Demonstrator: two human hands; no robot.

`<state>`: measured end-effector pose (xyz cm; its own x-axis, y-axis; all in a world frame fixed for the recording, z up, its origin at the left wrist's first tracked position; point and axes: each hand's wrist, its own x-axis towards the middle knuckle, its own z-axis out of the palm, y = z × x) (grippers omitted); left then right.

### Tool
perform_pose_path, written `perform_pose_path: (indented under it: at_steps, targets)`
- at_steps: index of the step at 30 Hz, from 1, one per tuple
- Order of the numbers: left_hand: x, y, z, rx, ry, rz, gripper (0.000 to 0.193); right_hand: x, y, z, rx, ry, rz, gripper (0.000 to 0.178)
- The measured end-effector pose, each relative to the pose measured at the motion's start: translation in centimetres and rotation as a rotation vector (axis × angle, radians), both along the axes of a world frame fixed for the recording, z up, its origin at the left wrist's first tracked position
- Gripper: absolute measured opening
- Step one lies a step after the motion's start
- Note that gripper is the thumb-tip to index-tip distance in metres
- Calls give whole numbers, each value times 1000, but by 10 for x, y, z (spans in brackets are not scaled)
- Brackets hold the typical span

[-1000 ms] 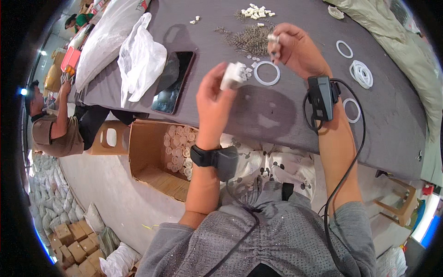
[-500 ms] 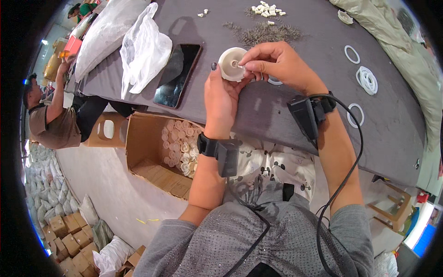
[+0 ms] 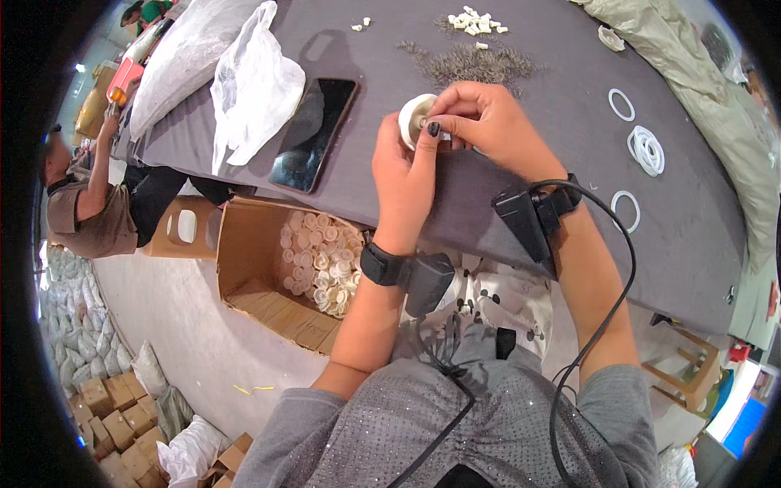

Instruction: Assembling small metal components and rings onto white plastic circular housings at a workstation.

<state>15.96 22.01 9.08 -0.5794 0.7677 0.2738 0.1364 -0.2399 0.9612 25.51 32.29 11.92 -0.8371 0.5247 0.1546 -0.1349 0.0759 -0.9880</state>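
Note:
Above the near edge of the table, my left hand (image 3: 404, 171) grips a round white plastic cap (image 3: 409, 122), its fingers behind the rim and its thumb across the front. The cap is tilted, with its hollow side turned toward my right hand (image 3: 480, 118). My right fingertips are pinched together at the middle of the cap; whatever small part they hold there is mostly covered by the fingers. Just beyond the hands lies a heap of small dark metal springs (image 3: 480, 67). Behind it is a pile of small white plastic plugs (image 3: 473, 21).
A phone (image 3: 313, 134) and a white plastic bag (image 3: 259, 89) lie to the left. White rings (image 3: 645, 151) rest on the right. Below the table edge stands a cardboard box (image 3: 268, 301) holding many white caps (image 3: 321, 264). Another person (image 3: 93, 203) sits at the far left.
The cap has turned from facing up toward me to a steeper tilt toward the right. My left thumb has moved across its front, and both hands have shifted slightly right.

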Motion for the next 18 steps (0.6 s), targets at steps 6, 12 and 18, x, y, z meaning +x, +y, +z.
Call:
perform_pose_path:
  at_steps: [6,12,18]
  targets:
    - [2,9,6,-43,38,9,17,-2,3,0,26,-39,-124,14]
    - [1,-7,10,-113,275,102,18,-2,-5,7,-91,-108,-100,29]
    - [-8,-11,1,-25,-30,-113,18,2,-2,7,-40,-230,-61,25]
